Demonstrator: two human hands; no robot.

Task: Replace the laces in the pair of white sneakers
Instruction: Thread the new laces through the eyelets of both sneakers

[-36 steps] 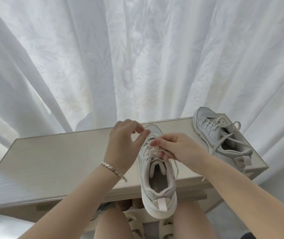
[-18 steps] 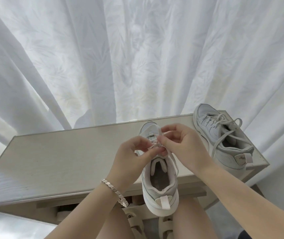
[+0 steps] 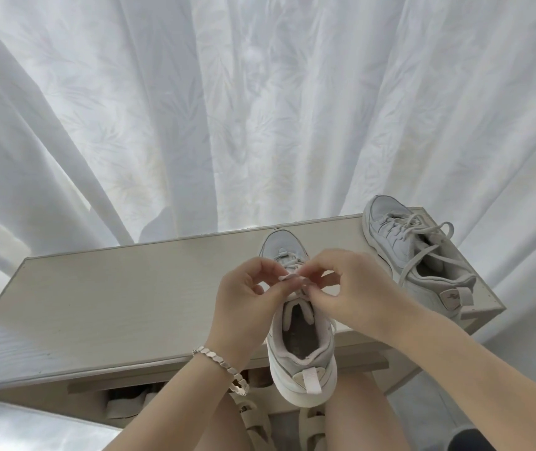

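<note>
Both hands meet over the near sneaker (image 3: 301,346), which overhangs the table (image 3: 113,304) edge: the left hand (image 3: 244,304) and right hand (image 3: 351,288) each pinch its lace (image 3: 288,277), while the second sneaker (image 3: 413,252) sits laced at the far right corner.

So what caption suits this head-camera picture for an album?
Left hand and right hand pinch a lace over the near sneaker on the table; the second sneaker sits laced, far right.
</note>
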